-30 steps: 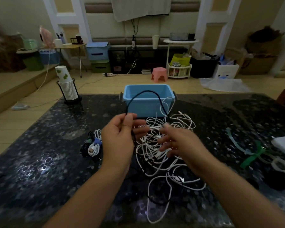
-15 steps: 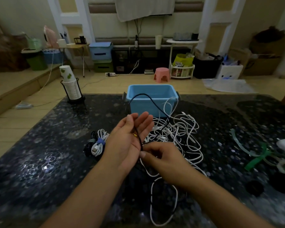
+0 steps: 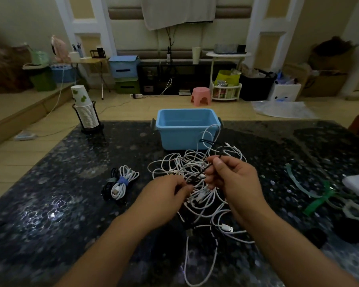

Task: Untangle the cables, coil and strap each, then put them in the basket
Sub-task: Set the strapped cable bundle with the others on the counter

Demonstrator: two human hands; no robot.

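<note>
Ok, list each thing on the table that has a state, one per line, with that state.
blue basket: upright, nothing visible inside.
white cables: tangled, loose pile.
black cable: pinched between both hands.
coiled white cable: strapped, on the table, outside the basket.
coiled black cable: strapped, beside it.
green straps: unused.
left hand: pinching.
right hand: pinching.
paper cups: stacked in holder.

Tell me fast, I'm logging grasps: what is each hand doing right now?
Left hand: closed, pinching the black cable over the white tangle.
Right hand: closed, pinching the same black cable higher up.
</note>
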